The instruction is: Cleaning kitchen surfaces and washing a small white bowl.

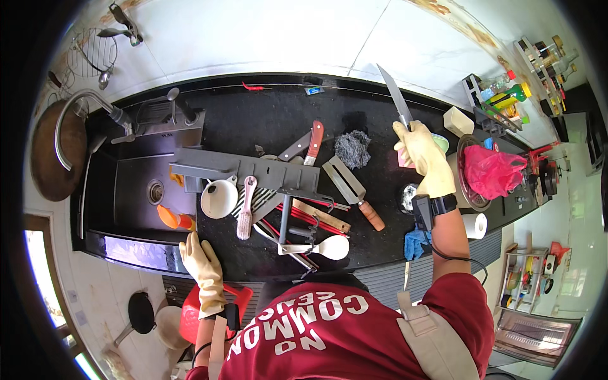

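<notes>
My right hand [420, 147], in a cream rubber glove, grips a knife [398, 95] by its handle, blade pointing to the back wall. Under that hand, partly hidden, are a pink item [405, 160] and a pale green bowl [441, 141]. My left hand [200, 259], gloved the same way, is at the front edge of the counter near the sink [137, 190] and holds nothing. Close to its fingertips lies an orange plastic bottle [175, 218]. Between my hands a grey plastic rack [247, 168] lies among a white funnel [219, 198], a pink-handled brush [246, 209] and a white spoon [332, 247].
On the black counter [228, 114] are a cleaver [349, 183], a red-handled knife [314, 142], a steel-wool scourer [352, 149] and a blue cloth [415, 243]. A pink plastic bag [494, 171] and a paper roll [475, 225] are right. The faucet [85, 97] arches over the sink.
</notes>
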Tool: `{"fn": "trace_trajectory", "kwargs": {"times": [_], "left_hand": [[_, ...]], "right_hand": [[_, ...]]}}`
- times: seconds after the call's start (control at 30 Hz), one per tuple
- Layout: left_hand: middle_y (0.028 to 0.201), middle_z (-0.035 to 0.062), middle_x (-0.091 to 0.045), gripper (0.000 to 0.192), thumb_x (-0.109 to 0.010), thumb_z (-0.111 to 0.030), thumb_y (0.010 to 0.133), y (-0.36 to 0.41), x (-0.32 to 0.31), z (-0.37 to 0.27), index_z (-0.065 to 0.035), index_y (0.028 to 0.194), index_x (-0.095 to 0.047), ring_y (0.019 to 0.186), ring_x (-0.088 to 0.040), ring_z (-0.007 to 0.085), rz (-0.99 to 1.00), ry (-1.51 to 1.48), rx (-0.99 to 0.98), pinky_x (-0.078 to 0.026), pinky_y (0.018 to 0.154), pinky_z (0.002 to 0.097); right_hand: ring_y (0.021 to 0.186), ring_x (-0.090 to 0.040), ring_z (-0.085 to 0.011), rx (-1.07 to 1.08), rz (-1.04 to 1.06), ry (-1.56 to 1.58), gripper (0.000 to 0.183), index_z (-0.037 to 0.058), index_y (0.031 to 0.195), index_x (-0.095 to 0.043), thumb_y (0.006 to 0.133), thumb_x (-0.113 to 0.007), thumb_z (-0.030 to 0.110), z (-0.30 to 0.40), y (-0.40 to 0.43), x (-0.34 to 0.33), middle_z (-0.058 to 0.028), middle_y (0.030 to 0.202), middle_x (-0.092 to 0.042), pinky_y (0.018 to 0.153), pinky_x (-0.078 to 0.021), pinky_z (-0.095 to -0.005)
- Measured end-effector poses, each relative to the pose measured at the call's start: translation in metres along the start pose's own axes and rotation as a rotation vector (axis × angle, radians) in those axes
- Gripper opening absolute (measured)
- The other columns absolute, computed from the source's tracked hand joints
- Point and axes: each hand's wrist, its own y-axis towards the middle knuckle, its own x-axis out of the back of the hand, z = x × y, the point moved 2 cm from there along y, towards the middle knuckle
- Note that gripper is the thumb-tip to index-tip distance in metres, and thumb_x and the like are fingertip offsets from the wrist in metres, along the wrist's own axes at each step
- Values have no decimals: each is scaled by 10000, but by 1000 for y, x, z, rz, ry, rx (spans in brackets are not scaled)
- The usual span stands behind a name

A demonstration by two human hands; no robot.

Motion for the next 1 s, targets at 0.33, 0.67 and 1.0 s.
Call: {"fn": "trace_trajectory", "kwargs": {"times": [0.33,0.67,1.0], "left_hand": [[1206,298,-669,294,-596,-26,987,4,6,-5,116,1244,-607,1066,-618,519,38,11,67,-439,1072,604],[1207,273,-687,325,-599,-72,988,6,3,-7,100,1262,-622,1102,-642,480,49,25,129,-415,1146,571],[1206,280,-696,324,-605,-90,988,3,4,-4,79,1261,-648,1147,-608,521,54,41,180,-419,1135,561]], "right_hand": [[498,-542,-157,135,174,-581,388,-56,1043,-644,1040,-691,329,18,1,28,-81,701,-621,434,-383,-346],[1122,-672,-129,757,458,-387,279,-30,1149,-660,1092,-556,222,-19,84,-25,-43,1115,-687,795,-554,-328],[1248,-620,-384,902,223,-890,413,37,1238,-649,1000,-685,373,0,94,-69,-188,1321,-669,1039,-508,-461]]}}
